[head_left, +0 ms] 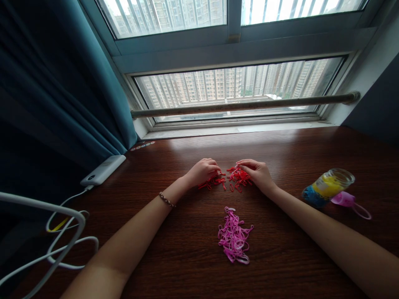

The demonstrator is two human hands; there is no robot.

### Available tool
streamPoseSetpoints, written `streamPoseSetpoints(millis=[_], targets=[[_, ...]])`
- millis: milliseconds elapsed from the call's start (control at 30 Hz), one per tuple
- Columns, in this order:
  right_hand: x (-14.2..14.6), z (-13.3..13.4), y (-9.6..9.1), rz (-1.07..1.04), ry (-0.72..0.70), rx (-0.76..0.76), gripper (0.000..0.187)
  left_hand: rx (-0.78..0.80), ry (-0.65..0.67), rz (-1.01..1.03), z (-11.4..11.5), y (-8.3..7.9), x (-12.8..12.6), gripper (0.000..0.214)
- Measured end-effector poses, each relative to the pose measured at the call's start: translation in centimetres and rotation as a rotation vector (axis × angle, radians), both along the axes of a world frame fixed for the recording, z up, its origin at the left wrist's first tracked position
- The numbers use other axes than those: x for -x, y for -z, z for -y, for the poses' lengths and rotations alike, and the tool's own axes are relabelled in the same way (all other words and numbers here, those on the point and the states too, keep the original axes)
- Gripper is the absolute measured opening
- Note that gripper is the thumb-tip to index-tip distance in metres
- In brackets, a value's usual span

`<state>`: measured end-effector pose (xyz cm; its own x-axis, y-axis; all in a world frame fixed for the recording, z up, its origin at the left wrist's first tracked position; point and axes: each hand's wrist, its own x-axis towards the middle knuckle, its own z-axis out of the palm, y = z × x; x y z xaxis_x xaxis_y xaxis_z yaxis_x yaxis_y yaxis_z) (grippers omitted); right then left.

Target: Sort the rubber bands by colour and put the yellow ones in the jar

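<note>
On the dark wooden table [193, 257] lies a pile of small red rubber bands [232, 179], far from me near the middle. My left hand [203, 171] rests on the pile's left part with curled fingers pressed onto the bands. My right hand [257, 172] covers the right part, fingers bent and pinching at the bands. A separate heap of pink rubber bands [234, 236] lies nearer to me, untouched. A beaded bracelet [166, 200] sits on my left wrist.
A clear jar [328, 187] with yellow and blue bands lies on its side at the right, its pink lid [344, 200] beside it. A white power bank [103, 169] with white cables [67, 232] is at the left, by a teal curtain [62, 83]. The window sill runs behind.
</note>
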<state>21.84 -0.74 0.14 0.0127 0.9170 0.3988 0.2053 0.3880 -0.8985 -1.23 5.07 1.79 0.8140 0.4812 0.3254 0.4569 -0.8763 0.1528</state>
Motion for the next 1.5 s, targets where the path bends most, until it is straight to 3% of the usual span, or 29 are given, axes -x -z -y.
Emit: streamPoseSetpoints(millis=[200, 333, 400, 567, 633, 667, 733, 900, 967, 1067, 1133, 1233, 1367, 1500], targets=[[0.0, 0.0, 0.0, -0.2, -0.022, 0.163, 0.025, 0.136, -0.033, 0.123, 0.0, 0.2, 0.1, 0.022], [0.0, 0.5, -1.3, -0.206, -0.121, 0.222, 0.026, 0.158, -0.026, 0.208, -0.1, 0.3, 0.0, 0.022], [0.2, 1.0, -2.3, -0.159, -0.29, 0.28, 0.025, 0.18, -0.031, 0.275, -0.2, 0.4, 0.0, 0.021], [1.1, 2.8, -4.4, 0.097, -0.921, 0.521, 0.025, 0.238, -0.089, 0.424, -0.2, 0.2, -0.1, 0.016], [1.3, 3.2, -4.5, 0.151, -1.012, 0.574, 0.029, 0.293, -0.111, 0.458, -0.2, 0.0, -0.1, 0.015], [1.3, 3.2, -4.4, 0.155, -0.991, 0.575, 0.03, 0.33, -0.115, 0.472, -0.1, -0.2, -0.2, 0.015], [1.1, 2.8, -3.8, 0.096, -0.81, 0.51, 0.032, 0.426, -0.117, 0.499, 0.2, -0.6, -0.3, 0.016], [-0.5, 0.3, -1.6, -0.136, -0.071, 0.252, 0.036, 0.759, -0.025, 0.502, 2.2, -2.0, -1.7, 0.021], [-1.0, -0.4, -0.9, -0.125, 0.059, 0.23, 0.036, 0.828, 0.065, 0.432, 3.5, -2.6, -2.4, 0.022], [-1.1, -0.6, -0.5, -0.005, 0.093, 0.187, 0.034, 0.88, 0.228, 0.232, 5.4, -3.2, -3.3, 0.02], [-0.9, -0.5, -0.4, 0.098, 0.055, 0.127, 0.03, 0.837, 0.263, 0.16, 6.0, -3.1, -3.6, 0.018], [-0.5, -0.4, -0.1, 0.238, 0.013, 0.055, 0.026, 0.608, 0.157, 0.199, 5.4, -2.4, -3.5, 0.021], [-0.5, -0.4, 0.2, 0.431, 0.108, -0.014, 0.025, 0.22, 0.052, 0.149, 3.9, -1.0, -3.3, 0.023], [-0.7, -0.2, 0.1, 0.552, 0.198, -0.046, 0.028, 0.102, -0.024, -0.001, 3.5, 0.2, -3.2, 0.031]])
